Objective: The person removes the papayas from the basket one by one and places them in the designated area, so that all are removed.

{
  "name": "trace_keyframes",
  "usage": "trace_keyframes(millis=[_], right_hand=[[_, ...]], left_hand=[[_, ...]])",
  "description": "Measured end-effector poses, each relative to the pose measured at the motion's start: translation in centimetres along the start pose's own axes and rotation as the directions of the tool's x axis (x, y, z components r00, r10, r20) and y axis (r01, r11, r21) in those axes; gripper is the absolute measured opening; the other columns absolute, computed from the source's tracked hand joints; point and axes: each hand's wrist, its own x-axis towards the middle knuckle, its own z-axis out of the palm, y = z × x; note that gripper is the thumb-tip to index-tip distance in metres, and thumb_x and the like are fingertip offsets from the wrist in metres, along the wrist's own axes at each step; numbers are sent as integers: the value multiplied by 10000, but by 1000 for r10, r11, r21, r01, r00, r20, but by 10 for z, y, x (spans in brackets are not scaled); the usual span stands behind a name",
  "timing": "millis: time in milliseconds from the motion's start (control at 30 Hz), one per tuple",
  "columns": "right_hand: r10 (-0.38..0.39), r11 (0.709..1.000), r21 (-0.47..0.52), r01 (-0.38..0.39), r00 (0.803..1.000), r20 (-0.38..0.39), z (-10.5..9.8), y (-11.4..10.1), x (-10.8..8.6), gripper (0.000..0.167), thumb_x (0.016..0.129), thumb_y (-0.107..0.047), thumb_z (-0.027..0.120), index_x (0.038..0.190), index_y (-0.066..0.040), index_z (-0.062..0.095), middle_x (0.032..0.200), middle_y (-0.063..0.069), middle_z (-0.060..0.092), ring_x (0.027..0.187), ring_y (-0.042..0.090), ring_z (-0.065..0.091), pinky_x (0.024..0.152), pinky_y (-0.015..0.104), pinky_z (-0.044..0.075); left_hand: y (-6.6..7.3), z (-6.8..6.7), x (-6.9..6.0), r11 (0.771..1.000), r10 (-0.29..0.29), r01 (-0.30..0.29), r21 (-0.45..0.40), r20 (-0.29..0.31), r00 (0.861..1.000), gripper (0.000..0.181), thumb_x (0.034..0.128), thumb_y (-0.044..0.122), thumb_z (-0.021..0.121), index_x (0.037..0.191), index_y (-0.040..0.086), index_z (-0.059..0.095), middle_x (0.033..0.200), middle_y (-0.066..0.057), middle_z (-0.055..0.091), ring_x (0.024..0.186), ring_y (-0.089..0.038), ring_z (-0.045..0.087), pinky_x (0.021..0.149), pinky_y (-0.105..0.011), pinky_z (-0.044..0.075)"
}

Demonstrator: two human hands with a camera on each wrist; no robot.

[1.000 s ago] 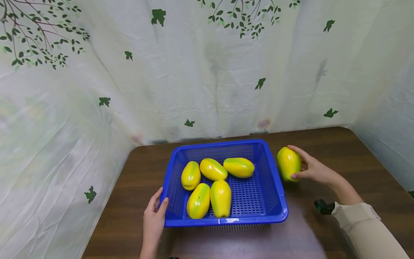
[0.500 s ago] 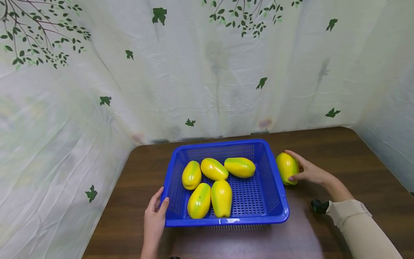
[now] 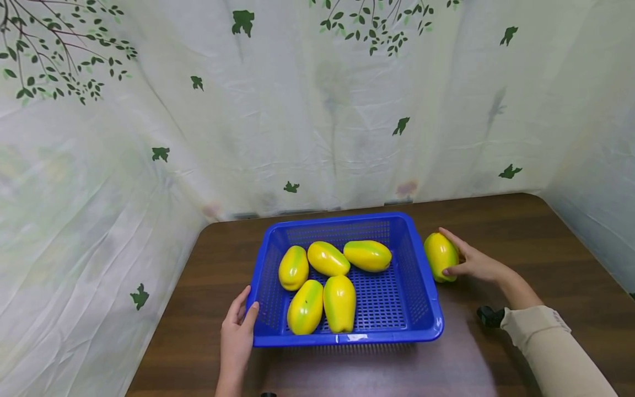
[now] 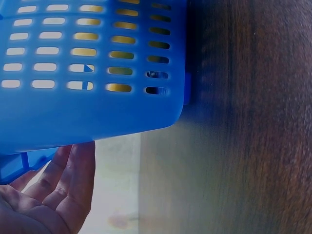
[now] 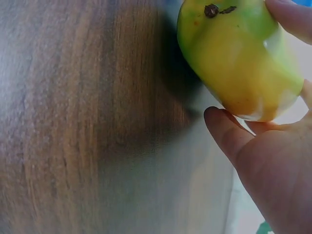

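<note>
A blue plastic basket with perforated walls stands on the table, holding several yellow-green papayas. My left hand grips its left rim, thumb on top and fingers outside; the left wrist view shows those fingers under the rim of the basket wall. Just outside the right wall, my right hand holds another papaya between thumb and fingers. Seen from the right wrist, this papaya has a dark stem scar and a shadow on the table beside it; its underside is partly hidden.
The brown wooden table reaches back to a pale curtain printed with leaves and branches. The basket's right inner part shows bare mesh floor. A dark wrist-worn device sits by my right cuff.
My right hand and its papaya have shifted slightly left, closer to the basket, and a little toward me. During the last half second they have barely moved. The left hand and basket keep their place.
</note>
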Motion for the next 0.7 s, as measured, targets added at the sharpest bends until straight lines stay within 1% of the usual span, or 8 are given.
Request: trace_keyframes(millis=[133, 200, 233, 300, 400, 467, 600, 700], right_hand=[[-10, 1000, 5, 10, 1000, -8, 0, 0, 0, 924, 789, -100, 653, 1445, -111, 1, 1386, 274, 103, 1079, 415, 333, 850, 533, 332], [-12, 1000, 9, 12, 1000, -12, 0, 0, -1, 925, 794, -99, 649, 1445, -112, -9, 1395, 277, 84, 1095, 457, 328, 841, 546, 349], [-9, 1000, 10, 10, 1000, -15, 0, 1, -1, 926, 796, -103, 647, 1445, -116, -13, 1406, 275, 63, 1114, 490, 307, 841, 570, 344], [0, 1000, -7, 0, 1000, -25, -1, 1, -2, 927, 797, -126, 645, 1445, -122, -18, 1429, 265, 14, 1148, 553, 244, 845, 639, 300], [17, 999, -42, -19, 999, -48, -2, 1, -3, 931, 796, -162, 648, 1446, -130, -19, 1452, 235, -55, 1178, 604, 123, 831, 719, 188], [31, 997, -62, -35, 997, -67, -3, 0, -4, 930, 796, -180, 649, 1447, -140, -14, 1459, 218, -63, 1183, 605, 97, 820, 738, 143], [36, 997, -66, -43, 994, -101, -4, -5, -5, 921, 804, -168, 649, 1448, -141, -9, 1466, 201, -57, 1195, 594, 77, 823, 739, 126], [14, 998, -52, -20, 992, -125, -5, -11, -6, 930, 800, -137, 659, 1449, -146, -8, 1470, 189, -50, 1213, 576, 59, 844, 725, 122]], left_hand=[[0, 0, 0, 1000, 3, -3, 7, 2, 1000, 419, 917, 249, 523, 1320, 152, 456, 1133, -185, 561, 895, -220, 571, 722, -224, 471], [0, 1, 0, 1000, 3, -3, 4, -1, 1000, 418, 916, 249, 526, 1317, 155, 459, 1120, -185, 567, 875, -210, 573, 714, -227, 474], [0, 1, 0, 1000, 3, -3, 3, -3, 1000, 416, 915, 247, 527, 1316, 156, 461, 1113, -184, 570, 868, -206, 574, 709, -228, 475], [0, 0, 0, 1000, 4, -4, -2, -4, 1000, 411, 915, 241, 528, 1313, 157, 464, 1105, -182, 573, 858, -202, 576, 702, -228, 477], [0, 0, 0, 1000, 5, -5, -11, -8, 1000, 403, 914, 228, 532, 1306, 158, 472, 1104, -176, 577, 859, -203, 580, 696, -228, 480], [-1, 0, 0, 1000, 6, -6, -12, -7, 1000, 403, 914, 224, 531, 1306, 155, 471, 1107, -176, 576, 859, -201, 580, 693, -226, 480], [-1, 0, 0, 1000, 5, -5, -13, -9, 1000, 399, 915, 222, 529, 1305, 157, 473, 1097, -179, 578, 843, -189, 582, 684, -227, 480], [-1, 1, 0, 1000, 7, -8, -17, -13, 1000, 396, 914, 226, 531, 1301, 161, 478, 1088, -181, 582, 837, -184, 586, 681, -219, 479]])
